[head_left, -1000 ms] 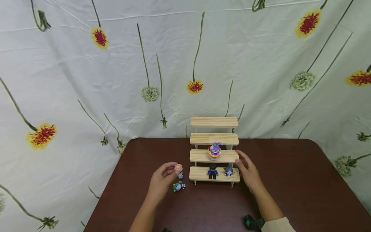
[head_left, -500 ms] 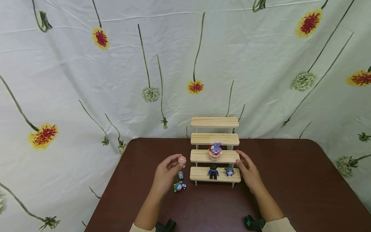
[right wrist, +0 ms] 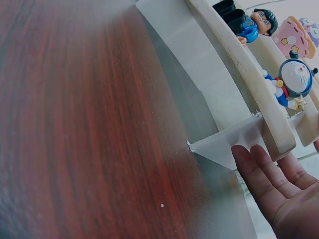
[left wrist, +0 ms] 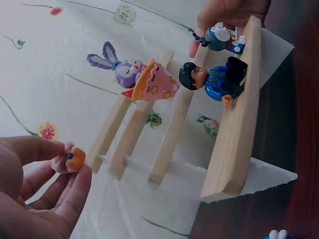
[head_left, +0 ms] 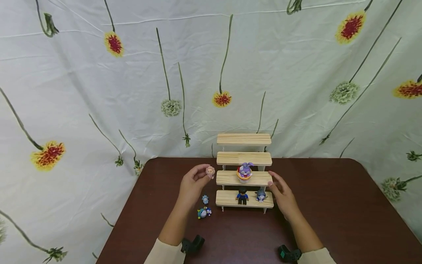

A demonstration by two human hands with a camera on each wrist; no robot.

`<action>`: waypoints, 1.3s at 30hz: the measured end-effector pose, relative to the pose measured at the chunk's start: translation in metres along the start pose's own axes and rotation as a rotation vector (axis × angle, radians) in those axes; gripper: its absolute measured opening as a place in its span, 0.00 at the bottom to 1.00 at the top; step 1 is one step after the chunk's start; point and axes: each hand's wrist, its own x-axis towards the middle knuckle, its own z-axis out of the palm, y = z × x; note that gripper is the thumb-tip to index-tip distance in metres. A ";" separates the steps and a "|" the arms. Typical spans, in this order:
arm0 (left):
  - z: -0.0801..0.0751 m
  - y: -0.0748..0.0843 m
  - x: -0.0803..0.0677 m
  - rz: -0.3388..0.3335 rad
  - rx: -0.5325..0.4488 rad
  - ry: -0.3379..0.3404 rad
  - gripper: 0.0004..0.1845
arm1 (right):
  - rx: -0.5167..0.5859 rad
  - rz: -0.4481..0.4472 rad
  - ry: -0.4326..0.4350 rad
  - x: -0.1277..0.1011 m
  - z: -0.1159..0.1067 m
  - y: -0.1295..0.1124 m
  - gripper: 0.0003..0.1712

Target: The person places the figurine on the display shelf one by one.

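Observation:
My left hand (head_left: 192,185) pinches a small pink figurine (head_left: 210,171) between thumb and fingers, just left of the wooden tiered display rack (head_left: 227,198). In the left wrist view an orange part of the figurine (left wrist: 76,160) shows at the fingertips. My right hand (head_left: 282,194) is at the rack's right end, its extended fingers (right wrist: 264,174) against the white side panel (right wrist: 229,144). A purple rabbit figurine (head_left: 245,171) stands on the second tier from the bottom. On the lowest tier sit a toy figure in blue (head_left: 242,197) and a Doraemon figurine (head_left: 261,196).
On the brown table (head_left: 329,205), left of the rack, lie a small light-blue figurine (head_left: 205,199) and a teal and blue figurine (head_left: 204,212). Behind the table hangs a flower-print cloth (head_left: 290,66). Dark bands (head_left: 289,253) are around both wrists.
My left hand has lifted the pink figurine away from beside the light-blue one, moving it up and right toward the rack. My right hand has stayed at the rack's right end.

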 end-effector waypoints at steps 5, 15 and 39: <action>0.008 0.003 0.007 0.025 -0.013 -0.024 0.19 | 0.013 0.008 0.001 -0.001 0.000 -0.001 0.28; 0.022 0.005 0.021 0.009 0.015 0.005 0.19 | 0.017 0.020 -0.005 -0.001 0.001 -0.005 0.29; 0.037 0.006 0.049 0.118 0.293 0.036 0.17 | 0.023 0.000 -0.006 -0.002 0.000 -0.003 0.30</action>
